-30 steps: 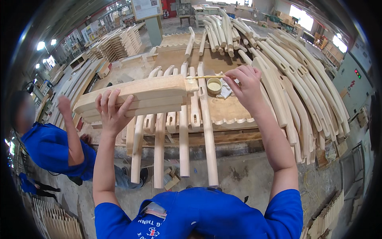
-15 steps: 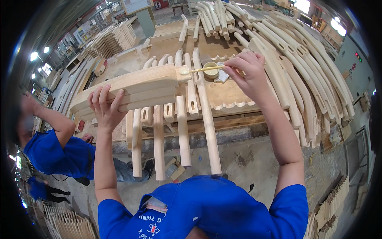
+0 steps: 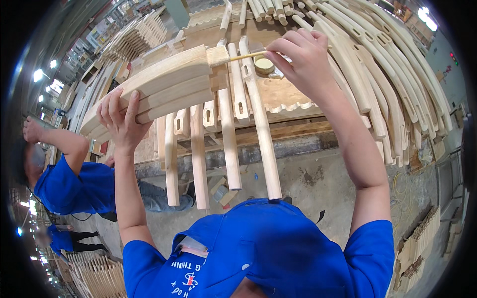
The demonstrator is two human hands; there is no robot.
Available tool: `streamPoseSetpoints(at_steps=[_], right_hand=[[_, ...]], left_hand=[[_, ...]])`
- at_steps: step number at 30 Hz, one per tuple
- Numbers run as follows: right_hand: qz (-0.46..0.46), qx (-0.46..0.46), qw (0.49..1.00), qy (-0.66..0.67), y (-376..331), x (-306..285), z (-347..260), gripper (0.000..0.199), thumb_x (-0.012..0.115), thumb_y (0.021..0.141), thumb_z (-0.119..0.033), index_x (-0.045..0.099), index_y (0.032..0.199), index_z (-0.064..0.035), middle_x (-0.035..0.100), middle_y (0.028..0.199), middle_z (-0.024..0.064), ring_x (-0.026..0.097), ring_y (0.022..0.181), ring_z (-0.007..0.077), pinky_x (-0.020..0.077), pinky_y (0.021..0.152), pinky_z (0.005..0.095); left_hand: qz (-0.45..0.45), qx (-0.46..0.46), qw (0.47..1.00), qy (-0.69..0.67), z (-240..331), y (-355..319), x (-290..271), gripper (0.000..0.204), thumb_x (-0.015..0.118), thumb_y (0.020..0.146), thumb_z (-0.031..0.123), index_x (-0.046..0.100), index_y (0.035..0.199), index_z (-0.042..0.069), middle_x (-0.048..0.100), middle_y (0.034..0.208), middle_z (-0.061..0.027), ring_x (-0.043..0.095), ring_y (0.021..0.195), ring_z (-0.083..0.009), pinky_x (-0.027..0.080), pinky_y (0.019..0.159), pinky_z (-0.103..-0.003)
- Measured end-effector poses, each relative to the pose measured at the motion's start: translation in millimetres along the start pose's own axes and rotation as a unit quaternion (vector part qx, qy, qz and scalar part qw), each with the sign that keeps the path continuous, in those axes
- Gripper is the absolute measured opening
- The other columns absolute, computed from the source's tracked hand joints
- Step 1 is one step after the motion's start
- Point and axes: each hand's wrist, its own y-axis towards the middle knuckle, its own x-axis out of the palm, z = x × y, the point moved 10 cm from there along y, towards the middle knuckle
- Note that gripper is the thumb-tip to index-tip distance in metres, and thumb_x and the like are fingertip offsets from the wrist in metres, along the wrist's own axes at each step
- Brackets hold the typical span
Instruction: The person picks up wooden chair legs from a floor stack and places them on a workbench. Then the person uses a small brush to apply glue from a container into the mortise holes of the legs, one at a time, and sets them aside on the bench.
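Observation:
My left hand (image 3: 119, 119) grips the near side of a stack of several curved wooden pieces (image 3: 154, 79), its fingertips against the upper ones. The top piece ends in a narrower, stepped tenon (image 3: 217, 55) with a pale wet-looking coat on it. My right hand (image 3: 304, 62) pinches a thin yellowish stick (image 3: 247, 55) between thumb and fingers, the stick's far tip touching the tenon. Below the stick stands a small round container (image 3: 263, 64) of pale yellowish paste, with a white crumpled bit beside it.
Long posts with slots (image 3: 241, 107) lie across the wooden bench (image 3: 283, 92), some jutting over its near edge. Many curved wooden parts (image 3: 367, 74) are piled on the right. A co-worker in a blue shirt (image 3: 77, 184) stands at the left. More cut wood (image 3: 134, 42) is stacked behind.
The view has shifted, so the bench sits higher in the picture. Both hands, the stick and the stack's tenon end have moved slightly farther away; the stick tip still meets the tenon.

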Motion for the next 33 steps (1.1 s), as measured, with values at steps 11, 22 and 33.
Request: streamPoseSetpoints(at_steps=[11,22,33], right_hand=[[-0.001,-0.014,0.999,0.032,2.0,-9.2,-2.9,0.009,0.07,0.079,-0.021,0.063,0.078,-0.0165,0.056,0.074,-0.0053,0.051,0.074,0.0145,0.03,0.079,0.0333],[-0.008,0.022,1.0,0.011,-14.7,0.0,-1.6,0.011,0.072,0.075,-0.019,0.062,0.077,-0.0169,0.056,0.076,-0.0042,0.051,0.077,0.0152,0.0302,0.08,0.0348],[0.052,0.003,0.998,-0.016,-21.7,-5.1,-5.0,0.015,0.074,0.07,-0.018,0.06,0.075,-0.0179,0.054,0.077,-0.0046,0.05,0.078,0.0154,0.0289,0.078,0.0352]], left_hand=[[-0.008,-0.015,1.0,0.0,-2.4,-2.3,0.3,0.078,0.082,0.057,0.035,0.048,0.127,0.026,0.041,0.128,-0.0078,0.041,0.118,-0.03,0.027,0.099,-0.047],[-0.01,-0.014,1.0,0.013,1.6,2.5,-2.5,0.079,0.082,0.055,0.031,0.048,0.126,0.019,0.039,0.131,-0.0104,0.039,0.119,-0.0323,0.03,0.098,-0.047],[-0.007,-0.033,0.999,0.002,-1.4,3.2,0.7,0.078,0.082,0.056,0.034,0.05,0.126,0.024,0.042,0.128,-0.0074,0.041,0.117,-0.0301,0.027,0.099,-0.047]])
